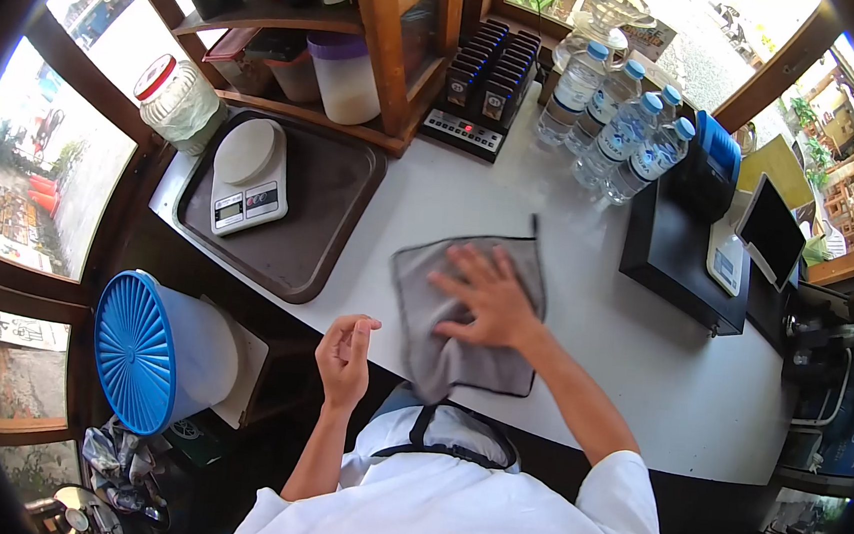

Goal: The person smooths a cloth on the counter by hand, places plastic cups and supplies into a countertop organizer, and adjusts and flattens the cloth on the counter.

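Observation:
A grey cloth (468, 356) with a dark edging lies spread on the white counter (594, 381), its lower part hanging at the front edge. My right hand (488, 297) presses flat on the cloth with its fingers spread. To the left of the cloth, my left hand (345, 354) hovers at the counter's front edge, its fingers curled in and nothing visible in them. A dark brown tray (325, 229) bears a white kitchen scale (249, 203), up and left of my left hand.
Several water bottles (608, 131) stand at the back beside a black pager charging rack (481, 91). On the right are a black cash drawer (684, 257) and a tablet (771, 234). A blue-lidded bucket (205, 350) is at the left, below a red-lidded jar (179, 102).

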### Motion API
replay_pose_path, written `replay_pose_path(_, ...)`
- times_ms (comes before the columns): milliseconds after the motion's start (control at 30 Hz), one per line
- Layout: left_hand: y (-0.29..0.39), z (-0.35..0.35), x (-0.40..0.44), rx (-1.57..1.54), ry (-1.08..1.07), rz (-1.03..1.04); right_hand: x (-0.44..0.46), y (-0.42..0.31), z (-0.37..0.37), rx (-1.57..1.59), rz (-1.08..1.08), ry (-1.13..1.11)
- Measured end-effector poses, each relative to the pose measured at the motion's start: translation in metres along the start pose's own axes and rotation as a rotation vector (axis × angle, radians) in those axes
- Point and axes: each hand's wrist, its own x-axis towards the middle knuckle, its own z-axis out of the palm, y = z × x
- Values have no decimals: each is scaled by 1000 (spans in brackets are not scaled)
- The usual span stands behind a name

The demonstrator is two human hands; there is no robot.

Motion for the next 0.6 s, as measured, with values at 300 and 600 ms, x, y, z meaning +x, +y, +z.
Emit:
replay_pose_path(300,-11,-20,-2,26,56,132,23,-65,36,127,-51,207)
replay_pose_path(600,-11,-13,10,14,10,164,-12,76,-5,-115,724,385)
